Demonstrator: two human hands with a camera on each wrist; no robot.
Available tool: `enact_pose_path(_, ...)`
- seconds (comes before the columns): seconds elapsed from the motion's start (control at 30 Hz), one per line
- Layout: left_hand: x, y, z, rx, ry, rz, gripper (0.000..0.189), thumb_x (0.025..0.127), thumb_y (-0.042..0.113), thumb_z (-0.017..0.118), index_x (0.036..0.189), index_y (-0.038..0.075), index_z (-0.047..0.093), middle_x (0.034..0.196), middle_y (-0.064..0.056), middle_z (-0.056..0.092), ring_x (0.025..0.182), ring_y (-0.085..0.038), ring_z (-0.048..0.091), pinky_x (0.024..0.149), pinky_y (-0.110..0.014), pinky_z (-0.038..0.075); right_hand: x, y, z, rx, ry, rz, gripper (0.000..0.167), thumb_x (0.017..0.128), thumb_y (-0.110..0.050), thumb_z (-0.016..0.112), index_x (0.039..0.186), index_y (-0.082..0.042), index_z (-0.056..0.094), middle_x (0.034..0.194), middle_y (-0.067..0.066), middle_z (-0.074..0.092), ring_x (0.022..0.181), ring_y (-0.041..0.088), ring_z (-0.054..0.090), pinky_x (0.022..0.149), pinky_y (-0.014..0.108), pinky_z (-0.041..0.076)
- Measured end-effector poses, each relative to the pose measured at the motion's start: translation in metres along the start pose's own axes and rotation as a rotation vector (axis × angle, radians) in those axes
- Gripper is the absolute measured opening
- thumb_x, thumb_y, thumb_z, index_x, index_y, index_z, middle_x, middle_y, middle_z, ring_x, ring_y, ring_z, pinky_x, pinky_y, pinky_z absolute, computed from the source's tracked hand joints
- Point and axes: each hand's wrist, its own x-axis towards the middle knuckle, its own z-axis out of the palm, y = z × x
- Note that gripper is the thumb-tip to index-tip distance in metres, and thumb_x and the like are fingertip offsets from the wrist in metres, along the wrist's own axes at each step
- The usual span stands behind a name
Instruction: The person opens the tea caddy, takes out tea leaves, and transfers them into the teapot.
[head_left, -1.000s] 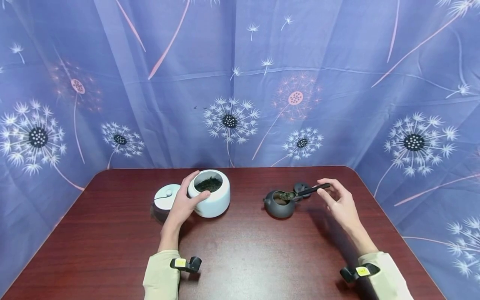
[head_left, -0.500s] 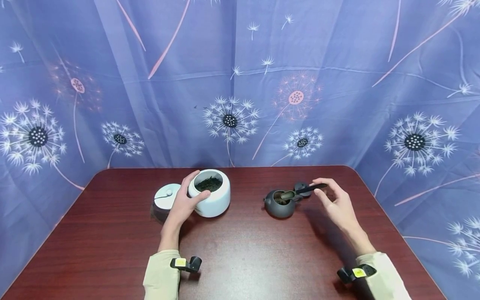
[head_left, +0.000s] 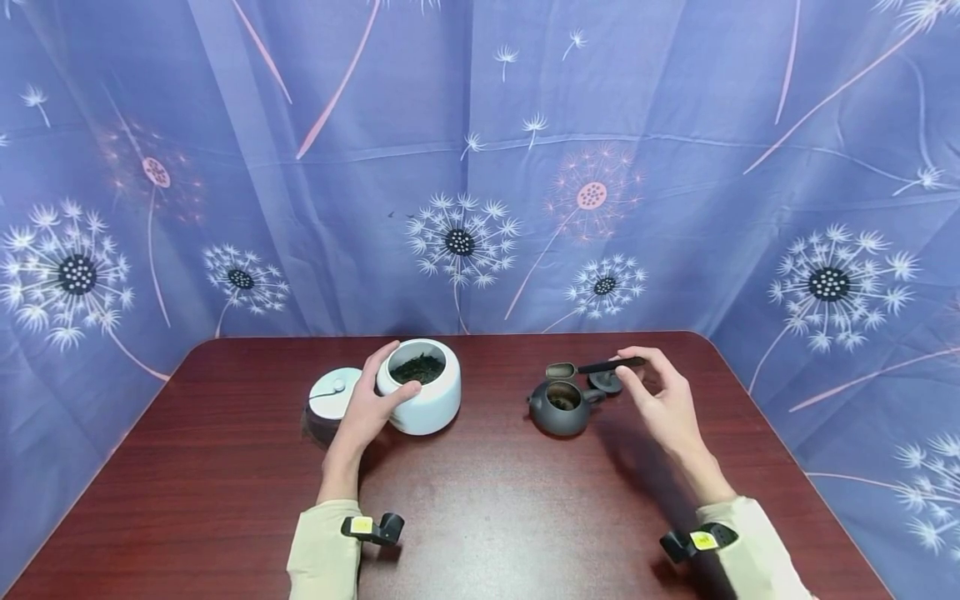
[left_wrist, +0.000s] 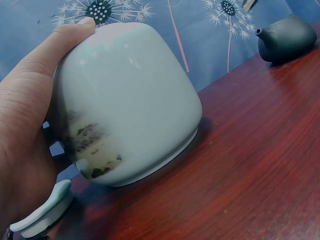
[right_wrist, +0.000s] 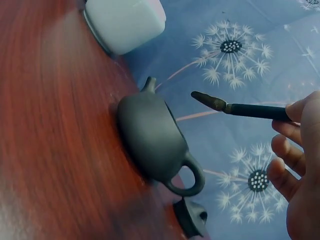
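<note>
My left hand (head_left: 367, 414) holds a white ceramic jar (head_left: 431, 410) by its left side, thumb at the front of the rim. Dark tea leaves (head_left: 420, 368) show inside. In the left wrist view the jar (left_wrist: 135, 100) carries a small painted landscape. My right hand (head_left: 667, 408) pinches the dark handle of a tea scoop (head_left: 600, 366) between thumb and fingers. The scoop is above and behind the dark teapot (head_left: 558, 422) in the head view, its bowl showing no leaves. The lidless teapot has some leaves inside. In the right wrist view, the scoop (right_wrist: 255, 111) is level with a gap above the teapot.
The white jar lid (head_left: 327, 403) with a round knob lies left of the jar, partly behind my left wrist. Behind the teapot handle sits the dark teapot lid (head_left: 606, 382). A blue dandelion-print curtain (head_left: 465, 167) hangs along the far edge of the reddish wooden table (head_left: 480, 508).
The scoop held leaves over the teapot opening, was turned over there, and is now lifted up and back with its bowl bare. My left hand and the jar stay put.
</note>
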Motion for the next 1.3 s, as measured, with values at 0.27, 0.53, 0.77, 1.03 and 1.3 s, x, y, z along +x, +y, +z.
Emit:
enact_pose_path(0.27, -0.001, 0.001, 0.000, 0.006, 0.001, 0.000, 0.078, 0.086, 0.037, 0.077, 0.152, 0.032, 0.036, 0.160, 0.001, 0.029, 0.148, -0.026, 0.028, 0.118, -0.056, 0.025, 0.005, -0.006, 0.009, 0.024, 0.002, -0.027, 0.025, 0.090, 0.006, 0.065, 0.116, 0.009, 0.062, 0.084, 0.013, 0.067, 0.060, 0.006, 0.054, 0.052, 0.018, 0.042)
enact_pose_path(0.53, -0.001, 0.000, 0.001, 0.011, 0.005, 0.004, 0.080, 0.086, 0.036, 0.077, 0.154, 0.027, 0.035, 0.160, 0.000, 0.030, 0.147, -0.027, 0.030, 0.117, -0.055, 0.025, 0.012, -0.014, 0.020, 0.030, -0.007, -0.060, 0.024, 0.090, 0.007, 0.065, 0.114, 0.009, 0.062, 0.072, -0.011, 0.060, 0.056, 0.001, 0.048, 0.049, 0.021, 0.037)
enact_pose_path(0.77, -0.001, 0.000, 0.001, 0.014, 0.008, 0.002, 0.080, 0.086, 0.036, 0.077, 0.153, 0.027, 0.036, 0.160, 0.000, 0.031, 0.147, -0.026, 0.030, 0.118, -0.054, 0.025, 0.018, -0.019, 0.029, 0.069, -0.020, -0.086, 0.023, 0.090, 0.008, 0.065, 0.113, 0.008, 0.063, 0.081, -0.008, 0.065, 0.057, 0.015, 0.051, 0.053, 0.018, 0.040)
enact_pose_path(1.03, -0.001, 0.002, 0.000, 0.018, 0.015, 0.000, 0.080, 0.085, 0.036, 0.077, 0.153, 0.027, 0.036, 0.159, 0.000, 0.033, 0.146, -0.025, 0.031, 0.118, -0.053, 0.024, 0.023, -0.025, 0.037, 0.101, -0.065, -0.086, 0.024, 0.091, 0.007, 0.063, 0.115, 0.007, 0.062, 0.096, 0.021, 0.070, 0.054, 0.011, 0.049, 0.050, 0.021, 0.041)
enact_pose_path(1.3, 0.000, -0.002, -0.001, 0.020, 0.008, -0.003, 0.079, 0.086, 0.036, 0.077, 0.153, 0.028, 0.036, 0.159, 0.001, 0.032, 0.147, -0.024, 0.030, 0.118, -0.052, 0.024, 0.028, -0.031, 0.049, 0.109, -0.064, -0.113, 0.025, 0.091, 0.009, 0.063, 0.115, 0.008, 0.062, 0.092, 0.027, 0.066, 0.054, 0.007, 0.046, 0.049, 0.023, 0.036)
